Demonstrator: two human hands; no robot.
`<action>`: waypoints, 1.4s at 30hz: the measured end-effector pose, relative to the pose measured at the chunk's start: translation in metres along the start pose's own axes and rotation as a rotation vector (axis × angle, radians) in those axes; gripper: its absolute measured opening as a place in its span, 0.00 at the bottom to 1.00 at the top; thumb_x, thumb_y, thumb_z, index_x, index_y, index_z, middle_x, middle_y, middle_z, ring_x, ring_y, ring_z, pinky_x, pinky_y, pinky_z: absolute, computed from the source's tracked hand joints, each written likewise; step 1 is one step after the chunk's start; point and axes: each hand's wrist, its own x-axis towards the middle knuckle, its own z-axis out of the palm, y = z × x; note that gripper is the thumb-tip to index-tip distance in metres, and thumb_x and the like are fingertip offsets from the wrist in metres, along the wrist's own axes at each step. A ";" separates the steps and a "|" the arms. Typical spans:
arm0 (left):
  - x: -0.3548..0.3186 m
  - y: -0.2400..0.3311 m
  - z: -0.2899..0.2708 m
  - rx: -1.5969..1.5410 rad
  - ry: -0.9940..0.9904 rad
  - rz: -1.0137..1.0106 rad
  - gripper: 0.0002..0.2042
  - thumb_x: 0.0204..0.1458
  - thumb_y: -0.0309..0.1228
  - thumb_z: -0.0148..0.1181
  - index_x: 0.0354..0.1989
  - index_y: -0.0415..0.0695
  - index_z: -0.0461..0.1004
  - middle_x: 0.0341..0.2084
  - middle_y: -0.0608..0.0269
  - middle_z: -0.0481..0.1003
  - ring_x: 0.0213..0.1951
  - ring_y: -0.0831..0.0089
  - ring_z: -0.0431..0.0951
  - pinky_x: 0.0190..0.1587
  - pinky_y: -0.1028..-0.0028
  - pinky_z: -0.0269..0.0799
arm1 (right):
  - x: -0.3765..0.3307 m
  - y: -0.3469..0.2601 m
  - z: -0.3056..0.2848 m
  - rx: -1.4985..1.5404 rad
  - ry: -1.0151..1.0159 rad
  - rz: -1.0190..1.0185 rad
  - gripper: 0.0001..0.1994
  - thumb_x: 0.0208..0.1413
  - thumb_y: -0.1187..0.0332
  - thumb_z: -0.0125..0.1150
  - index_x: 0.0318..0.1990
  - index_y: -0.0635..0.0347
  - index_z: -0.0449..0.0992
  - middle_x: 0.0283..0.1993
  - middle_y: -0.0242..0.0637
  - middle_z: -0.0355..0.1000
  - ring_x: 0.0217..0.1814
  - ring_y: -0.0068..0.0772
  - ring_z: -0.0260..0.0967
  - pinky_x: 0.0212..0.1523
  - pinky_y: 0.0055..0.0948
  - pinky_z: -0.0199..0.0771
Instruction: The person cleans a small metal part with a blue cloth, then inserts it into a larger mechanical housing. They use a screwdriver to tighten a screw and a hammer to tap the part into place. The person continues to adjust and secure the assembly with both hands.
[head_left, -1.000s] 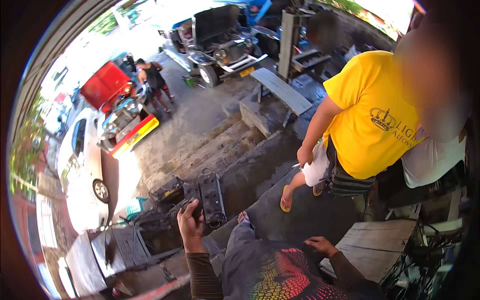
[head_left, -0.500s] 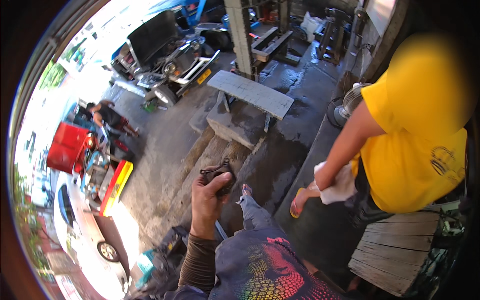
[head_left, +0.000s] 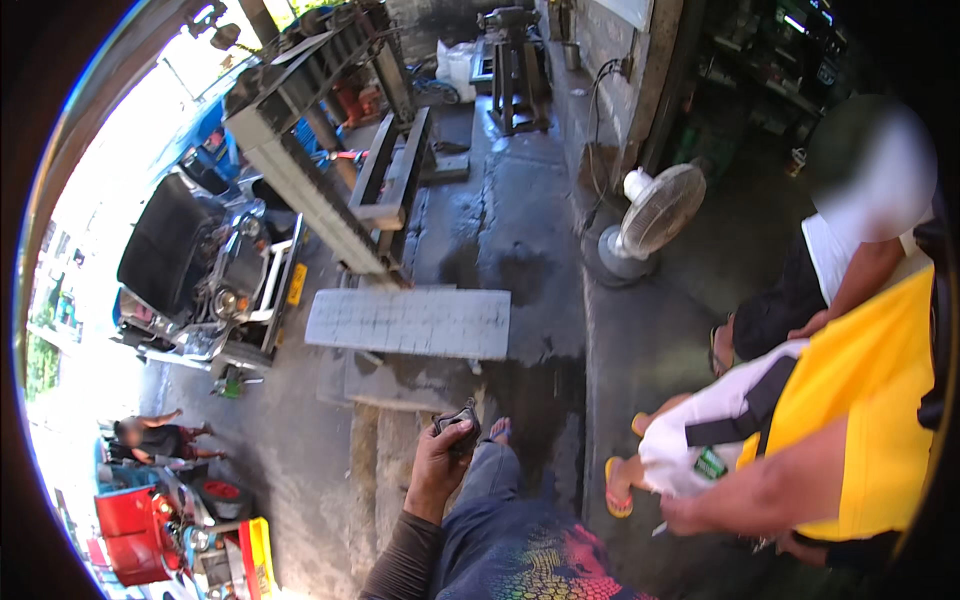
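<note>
My left hand (head_left: 436, 462) is raised in front of my body, its forearm in a dark ribbed sleeve. Its fingers are closed round a small dark metal part (head_left: 460, 420) with lug-like corners, the thumb pressing on its face. Most of the part is covered by the fingers, so its exact kind cannot be made out. Beyond it lie my foot (head_left: 501, 430) in a sandal and the grey bench (head_left: 410, 322). My right hand is out of view.
A person in yellow (head_left: 870, 400) stands close on the right, another person (head_left: 840, 270) behind. A standing fan (head_left: 660, 215) is near the wall. A metal press frame (head_left: 300, 190) rises behind the bench. Opened vehicles, one dark (head_left: 220, 270) and one red (head_left: 135, 535), are at left.
My view has swung to the right, bringing the fan and a second person into sight. My left hand still grips the metal part, now lower in the picture. The person in yellow has turned or bent.
</note>
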 end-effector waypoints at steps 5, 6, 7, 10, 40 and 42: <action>0.184 0.040 0.073 0.001 -0.073 -0.064 0.07 0.61 0.30 0.68 0.42 0.45 0.76 0.29 0.71 0.75 0.26 0.81 0.72 0.24 0.79 0.63 | 0.103 -0.081 -0.061 0.060 0.126 0.059 0.14 0.60 0.63 0.63 0.46 0.63 0.85 0.44 0.52 0.84 0.47 0.47 0.82 0.49 0.44 0.78; 0.220 0.053 0.093 0.000 -0.047 -0.059 0.08 0.60 0.31 0.68 0.42 0.45 0.76 0.29 0.71 0.76 0.27 0.82 0.73 0.24 0.79 0.63 | 0.121 -0.097 -0.075 0.075 0.157 0.078 0.14 0.60 0.63 0.63 0.45 0.63 0.85 0.44 0.52 0.84 0.47 0.47 0.82 0.49 0.44 0.78; 0.253 0.068 0.113 0.075 -0.052 -0.044 0.09 0.59 0.31 0.69 0.43 0.45 0.77 0.30 0.71 0.76 0.27 0.82 0.73 0.25 0.79 0.65 | 0.135 -0.113 -0.090 0.088 0.186 0.097 0.14 0.60 0.63 0.63 0.45 0.63 0.85 0.44 0.52 0.84 0.47 0.47 0.82 0.48 0.44 0.78; 0.338 0.115 0.168 0.172 -0.168 0.030 0.10 0.56 0.32 0.71 0.43 0.45 0.78 0.31 0.71 0.77 0.29 0.82 0.75 0.28 0.80 0.69 | 0.170 -0.156 -0.131 0.134 0.245 0.146 0.14 0.60 0.62 0.63 0.45 0.63 0.85 0.43 0.52 0.84 0.46 0.47 0.82 0.48 0.44 0.78; 1.160 0.502 0.447 0.318 -0.041 0.090 0.16 0.70 0.41 0.57 0.32 0.44 0.77 0.23 0.67 0.76 0.18 0.78 0.73 0.17 0.75 0.68 | 0.845 -0.744 -0.583 0.109 0.400 0.190 0.14 0.62 0.58 0.65 0.40 0.62 0.84 0.37 0.49 0.83 0.41 0.47 0.82 0.43 0.44 0.79; 1.217 0.543 0.463 0.406 -0.027 0.124 0.16 0.70 0.41 0.58 0.30 0.45 0.76 0.22 0.68 0.76 0.17 0.79 0.72 0.16 0.75 0.66 | 0.891 -0.813 -0.610 0.060 0.474 0.072 0.14 0.62 0.58 0.65 0.39 0.62 0.84 0.37 0.48 0.83 0.41 0.47 0.82 0.43 0.44 0.79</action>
